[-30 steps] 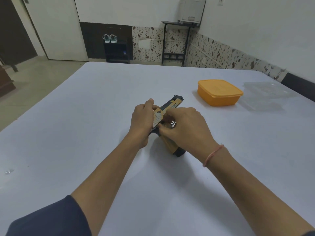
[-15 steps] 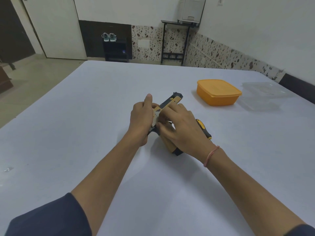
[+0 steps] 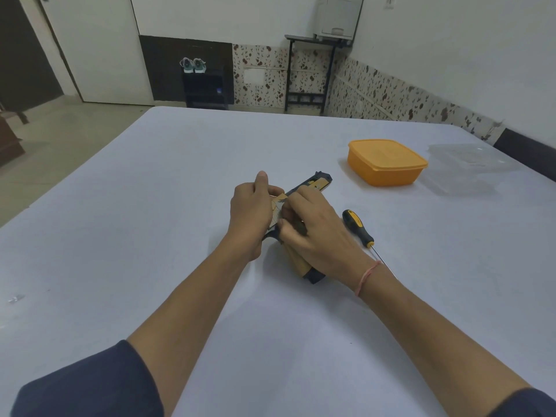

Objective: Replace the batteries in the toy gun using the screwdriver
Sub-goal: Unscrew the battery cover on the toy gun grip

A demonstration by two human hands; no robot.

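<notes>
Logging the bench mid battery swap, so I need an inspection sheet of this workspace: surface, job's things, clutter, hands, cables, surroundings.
Surface: white table, flat.
Job's things: toy gun rests on the table; screwdriver lies loose to its right, untouched.
Clutter: lidded orange box; clear plastic container beside it.
Hands: left hand grips the toy gun; right hand pinches at its side.
Cables: nothing seen.
Surroundings: door, shoes on a rack, printer on a stand.

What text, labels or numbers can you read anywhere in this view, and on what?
None legible.
On the toy gun: pale markings on its side, too blurred to read.
On the orange box: raised lid pattern, no letters discernible.
On the screwdriver: no print visible.
</notes>
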